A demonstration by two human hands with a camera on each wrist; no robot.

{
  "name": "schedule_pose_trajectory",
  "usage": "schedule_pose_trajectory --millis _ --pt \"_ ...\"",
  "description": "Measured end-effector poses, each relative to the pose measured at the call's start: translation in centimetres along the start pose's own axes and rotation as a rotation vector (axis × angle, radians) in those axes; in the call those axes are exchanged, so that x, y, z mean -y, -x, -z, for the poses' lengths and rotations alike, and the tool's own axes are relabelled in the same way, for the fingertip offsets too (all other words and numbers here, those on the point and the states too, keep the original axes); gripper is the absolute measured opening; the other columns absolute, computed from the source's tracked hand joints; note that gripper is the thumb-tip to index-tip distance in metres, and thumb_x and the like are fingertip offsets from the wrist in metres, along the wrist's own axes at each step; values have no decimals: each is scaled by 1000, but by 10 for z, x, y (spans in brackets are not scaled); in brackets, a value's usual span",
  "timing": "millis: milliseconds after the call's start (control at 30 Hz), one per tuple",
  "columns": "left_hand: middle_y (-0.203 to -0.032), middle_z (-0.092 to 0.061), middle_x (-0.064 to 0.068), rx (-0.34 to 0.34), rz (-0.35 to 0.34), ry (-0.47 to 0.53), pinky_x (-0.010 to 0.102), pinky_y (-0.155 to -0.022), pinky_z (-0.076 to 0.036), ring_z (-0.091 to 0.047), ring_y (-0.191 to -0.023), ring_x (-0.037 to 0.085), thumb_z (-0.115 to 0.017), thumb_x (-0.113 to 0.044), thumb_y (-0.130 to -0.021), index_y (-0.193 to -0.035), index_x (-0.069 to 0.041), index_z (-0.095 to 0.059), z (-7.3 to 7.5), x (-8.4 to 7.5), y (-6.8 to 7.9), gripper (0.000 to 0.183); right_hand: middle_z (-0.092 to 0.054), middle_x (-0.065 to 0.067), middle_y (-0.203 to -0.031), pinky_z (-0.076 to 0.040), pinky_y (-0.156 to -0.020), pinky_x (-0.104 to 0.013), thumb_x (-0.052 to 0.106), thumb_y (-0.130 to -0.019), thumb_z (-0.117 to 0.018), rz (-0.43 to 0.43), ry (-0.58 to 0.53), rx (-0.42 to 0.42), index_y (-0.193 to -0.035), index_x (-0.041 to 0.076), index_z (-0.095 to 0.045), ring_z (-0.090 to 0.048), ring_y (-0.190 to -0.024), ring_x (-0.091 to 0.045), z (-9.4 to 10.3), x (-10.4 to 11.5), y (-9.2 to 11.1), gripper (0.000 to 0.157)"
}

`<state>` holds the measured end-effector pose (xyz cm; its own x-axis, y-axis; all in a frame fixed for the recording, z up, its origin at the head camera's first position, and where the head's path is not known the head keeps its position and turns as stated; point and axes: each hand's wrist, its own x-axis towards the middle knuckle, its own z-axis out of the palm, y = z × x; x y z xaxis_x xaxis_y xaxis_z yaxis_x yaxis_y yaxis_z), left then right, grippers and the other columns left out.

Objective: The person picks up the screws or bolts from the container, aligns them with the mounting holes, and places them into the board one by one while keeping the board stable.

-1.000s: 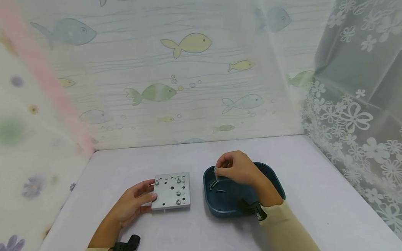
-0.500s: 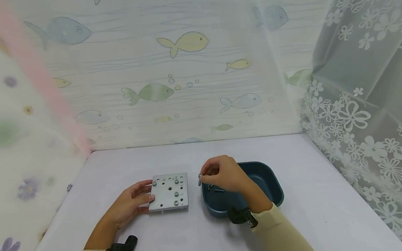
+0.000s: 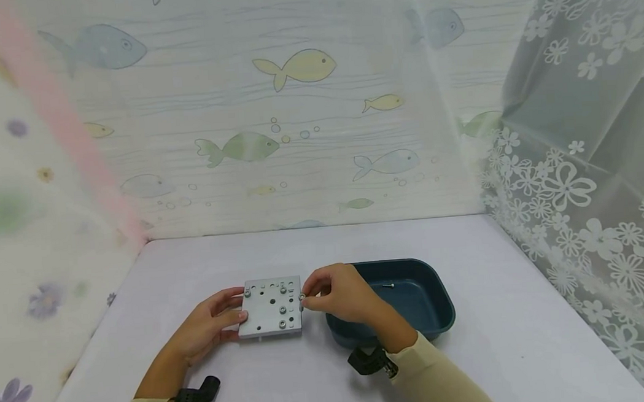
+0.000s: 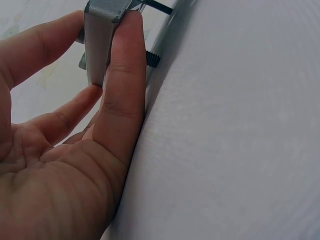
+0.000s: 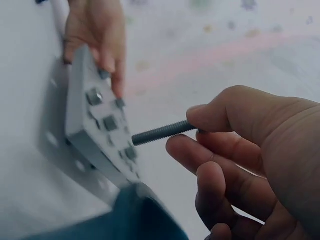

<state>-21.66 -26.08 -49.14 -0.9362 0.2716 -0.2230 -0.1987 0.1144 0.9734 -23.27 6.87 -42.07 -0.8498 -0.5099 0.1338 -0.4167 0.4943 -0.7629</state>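
My left hand (image 3: pixel 213 321) grips a silver square metal plate (image 3: pixel 263 318) by its left edge, thumb on top and fingers along the side and below. Several socket-head bolts (image 3: pixel 282 310) stand in the plate's holes. Below the plate, a threaded bolt end (image 4: pixel 153 59) sticks out in the left wrist view. Between thumb and fingertips, my right hand (image 3: pixel 344 295) pinches another bolt (image 5: pixel 162 133), its threaded tip pointing at the plate's bolt-studded face in the right wrist view. In the head view this bolt is right at the plate's right edge.
A dark blue tray (image 3: pixel 445 307) stands to the right of the plate, partly behind my right hand and forearm. One loose bolt (image 3: pixel 388 285) lies inside it. White cloth covers the table (image 3: pixel 289 384), and a fish-patterned curtain (image 3: pixel 320 164) hangs behind.
My right hand has lifted the bolt out of the tray and carried it left to the plate's right edge. The left hand and plate have stayed nearly in place.
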Motion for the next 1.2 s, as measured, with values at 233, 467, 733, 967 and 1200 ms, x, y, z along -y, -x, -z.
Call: schedule_pose_trajectory --millis 233,467,733,967,1200 --pt "-162 -37 21 -1 -6 -8 43 -86 -62 -67 -114 29 -77 -22 -94 -159 -13 -34 0 0 -1 78 -73 21 -84 -51 -62 -24 27 -89 -82 40 23 5 -91 31 -77 -62 -72 -6 -11 3 -2 7" --pt "-161 -39 19 -20 -1 -18 43 -86 -62 -68 -114 29 -79 -23 -93 -158 -15 -36 1 -2 -4 78 -73 22 -85 -53 -76 -22 27 -88 -83 52 61 -16 -91 30 -77 -66 -87 -9 -20 2 -6 7" --pt "-162 -36 21 -8 1 -14 42 -84 -62 -67 -113 29 -78 -22 -93 -159 -12 -34 1 0 -2 80 -72 21 -85 -52 -80 -24 27 -89 -82 27 55 -9 -94 27 -80 -68 -96 -22 -27 2 -5 5" --pt "-162 -36 21 -6 2 -8 42 -84 -62 -67 -114 29 -77 -21 -94 -159 -12 -33 1 1 -1 80 -70 24 -85 -52 -84 -25 28 -89 -82 12 84 -19 -92 29 -80 -68 -100 -22 -32 2 -5 5" --pt "-162 -37 20 -9 4 -14 42 -85 -62 -67 -115 29 -77 -22 -94 -159 -13 -34 1 0 -2 79 -70 24 -89 -49 -85 -28 30 -88 -82 21 155 -9 -94 29 -81 -65 -101 -21 -34 0 -5 6"
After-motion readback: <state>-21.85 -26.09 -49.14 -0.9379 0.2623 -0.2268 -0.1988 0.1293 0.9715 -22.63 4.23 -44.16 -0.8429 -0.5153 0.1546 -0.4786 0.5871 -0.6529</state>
